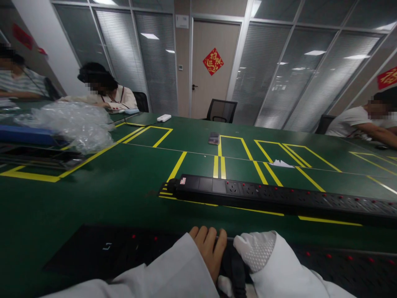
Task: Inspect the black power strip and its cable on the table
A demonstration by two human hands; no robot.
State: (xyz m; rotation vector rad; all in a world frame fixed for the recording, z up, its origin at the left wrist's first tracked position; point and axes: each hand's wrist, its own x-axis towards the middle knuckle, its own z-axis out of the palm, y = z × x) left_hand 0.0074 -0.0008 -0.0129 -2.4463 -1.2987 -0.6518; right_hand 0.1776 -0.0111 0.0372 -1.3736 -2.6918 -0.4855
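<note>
A long black power strip (pixel 124 244) with red indicator lights lies along the near edge in front of me. My left hand (pixel 210 248), bare below a white sleeve, curls its fingers over the strip's far side. Close beside it, my right hand (pixel 257 250) wears a white glove with a dotted palm. Its fingers close around a black plug (pixel 237 271) with a thick body, held over the strip's middle. Part of the plug's lower end and the sockets beneath are hidden by my hands and sleeves.
A second black power strip (pixel 248 188) lies farther out on the green table (pixel 102 194), which bears yellow tape outlines. Crumpled clear plastic (pixel 80 124) sits at left, a dark phone-sized object (pixel 214 138) and torn white paper (pixel 281 164) farther back. Several people sit around the table.
</note>
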